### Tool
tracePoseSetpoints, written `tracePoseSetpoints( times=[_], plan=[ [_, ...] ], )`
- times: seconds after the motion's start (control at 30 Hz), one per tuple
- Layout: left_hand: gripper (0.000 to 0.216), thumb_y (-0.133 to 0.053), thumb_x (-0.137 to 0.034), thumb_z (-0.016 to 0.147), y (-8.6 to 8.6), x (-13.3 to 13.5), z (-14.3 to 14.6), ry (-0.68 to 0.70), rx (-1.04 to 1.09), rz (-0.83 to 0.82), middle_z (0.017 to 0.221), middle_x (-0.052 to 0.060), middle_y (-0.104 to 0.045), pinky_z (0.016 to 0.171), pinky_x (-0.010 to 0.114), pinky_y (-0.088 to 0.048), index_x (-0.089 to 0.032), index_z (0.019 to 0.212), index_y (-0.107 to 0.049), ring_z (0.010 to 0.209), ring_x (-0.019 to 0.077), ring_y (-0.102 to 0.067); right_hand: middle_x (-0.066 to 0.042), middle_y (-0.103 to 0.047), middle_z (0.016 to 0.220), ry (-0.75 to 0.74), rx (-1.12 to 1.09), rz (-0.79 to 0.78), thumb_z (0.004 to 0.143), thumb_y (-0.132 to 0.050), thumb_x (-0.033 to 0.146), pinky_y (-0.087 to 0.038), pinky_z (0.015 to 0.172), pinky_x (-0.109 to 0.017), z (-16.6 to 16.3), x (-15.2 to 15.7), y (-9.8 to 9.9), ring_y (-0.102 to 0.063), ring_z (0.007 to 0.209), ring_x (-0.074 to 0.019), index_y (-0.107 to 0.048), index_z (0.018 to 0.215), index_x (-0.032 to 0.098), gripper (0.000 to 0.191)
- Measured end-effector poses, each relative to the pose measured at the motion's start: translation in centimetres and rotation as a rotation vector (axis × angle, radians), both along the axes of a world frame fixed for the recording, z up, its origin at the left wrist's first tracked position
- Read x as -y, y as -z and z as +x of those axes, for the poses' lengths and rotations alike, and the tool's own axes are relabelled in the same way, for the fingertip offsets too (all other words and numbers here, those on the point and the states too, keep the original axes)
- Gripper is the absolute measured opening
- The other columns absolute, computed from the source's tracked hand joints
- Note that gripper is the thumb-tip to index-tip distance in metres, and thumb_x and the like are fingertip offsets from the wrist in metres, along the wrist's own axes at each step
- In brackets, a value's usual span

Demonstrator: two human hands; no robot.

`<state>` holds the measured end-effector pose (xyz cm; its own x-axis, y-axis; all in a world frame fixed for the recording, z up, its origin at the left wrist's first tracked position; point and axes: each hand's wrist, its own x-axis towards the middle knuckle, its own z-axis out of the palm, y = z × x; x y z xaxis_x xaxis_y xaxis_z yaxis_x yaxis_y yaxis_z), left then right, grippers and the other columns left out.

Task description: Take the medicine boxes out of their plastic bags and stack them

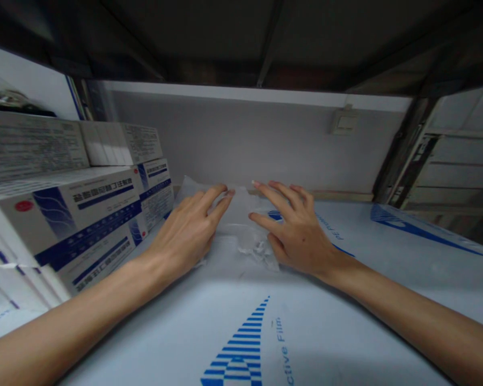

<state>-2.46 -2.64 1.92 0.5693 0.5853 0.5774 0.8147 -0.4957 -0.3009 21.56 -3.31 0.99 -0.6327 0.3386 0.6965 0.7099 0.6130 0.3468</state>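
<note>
Both my hands reach toward the back of a shelf covered in pale film with blue print. My left hand (193, 220) hovers at or rests on a crumpled clear plastic sheet (241, 206), its fingers stretched and pointing right. Across from it, my right hand (295, 230) has its fingers spread, the thumb beside the bunched edge of the plastic. Neither hand is closed around anything. Whether the fingertips press on the plastic I cannot tell. Part of the sheet is hidden behind the left hand.
Stacked white and blue printed boxes (92, 214) stand on the left of the film-covered shelf (326, 327). A dark upper shelf (225, 43) hangs low overhead. Behind is a pale wall with a switch (345, 122). A metal upright (406, 150) stands at the right.
</note>
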Motion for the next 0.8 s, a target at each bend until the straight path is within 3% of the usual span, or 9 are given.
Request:
tracePoseSetpoints(
  times=[0.07, 0.17, 0.23, 0.33, 0.47, 0.6, 0.7, 0.8],
  plan=[
    [0.074, -0.042, 0.003, 0.079, 0.05, -0.03, 0.03, 0.024, -0.035, 0.007, 0.154, 0.014, -0.037, 0.098, 0.044, -0.048, -0.018, 0.150, -0.032, 0.119, 0.0294, -0.053, -0.013, -0.047, 0.150, -0.003, 0.058, 0.025, 0.077, -0.055, 0.008, -0.029, 0.107, -0.064, -0.04, 0.06, -0.06, -0.044, 0.134, -0.0359, -0.065, 0.108, 0.021, 0.035],
    [0.084, -0.046, 0.004, 0.075, 0.07, 0.05, 0.07, 0.038, -0.062, 0.013, 0.155, 0.014, -0.036, 0.096, 0.045, -0.048, -0.019, 0.154, -0.026, 0.116, 0.0309, -0.052, -0.015, -0.061, 0.136, -0.006, 0.085, 0.061, 0.086, -0.053, 0.015, -0.044, 0.095, -0.052, 0.02, -0.13, 0.24, -0.063, 0.109, -0.0298, -0.068, 0.099, 0.018, 0.020],
    [0.089, -0.048, 0.004, 0.075, 0.10, 0.14, 0.12, 0.040, -0.073, 0.018, 0.155, 0.013, -0.036, 0.094, 0.045, -0.048, -0.022, 0.156, -0.022, 0.114, 0.0312, -0.052, -0.014, -0.064, 0.131, 0.026, 0.085, 0.068, 0.089, -0.051, 0.014, -0.050, 0.084, -0.045, 0.03, -0.24, 0.49, -0.067, 0.096, -0.0262, -0.069, 0.097, 0.017, 0.020],
    [0.092, -0.050, 0.003, 0.076, 0.17, 0.27, 0.25, 0.037, -0.083, 0.033, 0.155, 0.011, -0.036, 0.093, 0.045, -0.048, -0.028, 0.157, -0.020, 0.112, 0.0305, -0.051, -0.015, -0.064, 0.132, 0.099, 0.070, 0.059, 0.084, -0.050, 0.006, -0.053, 0.080, -0.043, -0.10, -0.16, 0.57, -0.066, 0.098, -0.0269, -0.069, 0.105, 0.016, 0.030],
    [0.074, -0.051, -0.002, 0.081, 0.00, 0.45, 0.47, 0.001, -0.103, 0.067, 0.155, 0.012, -0.036, 0.089, 0.047, -0.047, -0.029, 0.149, -0.041, 0.113, 0.0335, -0.051, -0.017, -0.060, 0.136, 0.208, -0.012, 0.017, 0.074, -0.050, 0.002, -0.053, 0.081, -0.045, -0.32, 0.12, 0.17, -0.064, 0.102, -0.0290, -0.064, 0.123, 0.015, 0.052],
    [0.034, -0.050, -0.016, 0.090, -0.28, 0.58, 0.69, -0.058, -0.113, 0.059, 0.142, 0.016, -0.051, 0.090, 0.048, -0.045, -0.014, 0.118, -0.069, 0.115, 0.0362, -0.050, -0.014, -0.071, 0.119, 0.241, -0.057, 0.044, 0.082, -0.054, 0.013, -0.052, 0.078, -0.047, -0.24, -0.16, 0.18, -0.065, 0.096, -0.0321, -0.072, 0.103, 0.014, 0.028],
    [0.037, -0.042, -0.030, 0.099, -0.30, 0.61, 0.80, -0.086, -0.102, 0.028, 0.117, 0.015, -0.065, 0.087, 0.047, -0.045, -0.013, 0.104, -0.074, 0.109, 0.0343, -0.053, -0.013, -0.076, 0.100, 0.229, -0.078, 0.048, 0.092, -0.055, 0.028, -0.052, 0.069, -0.042, -0.05, -0.59, 0.45, -0.068, 0.080, -0.0280, -0.074, 0.088, 0.014, 0.024],
    [0.047, -0.035, -0.037, 0.103, -0.19, 0.55, 0.75, -0.121, -0.111, 0.024, 0.105, 0.013, -0.067, 0.085, 0.047, -0.045, -0.015, 0.096, -0.076, 0.105, 0.0328, -0.055, -0.010, -0.077, 0.093, 0.246, -0.035, -0.004, 0.096, -0.052, 0.027, -0.049, 0.060, -0.035, 0.14, -0.75, 0.53, -0.068, 0.069, -0.0221, -0.074, 0.085, 0.016, 0.028]
  ],
)
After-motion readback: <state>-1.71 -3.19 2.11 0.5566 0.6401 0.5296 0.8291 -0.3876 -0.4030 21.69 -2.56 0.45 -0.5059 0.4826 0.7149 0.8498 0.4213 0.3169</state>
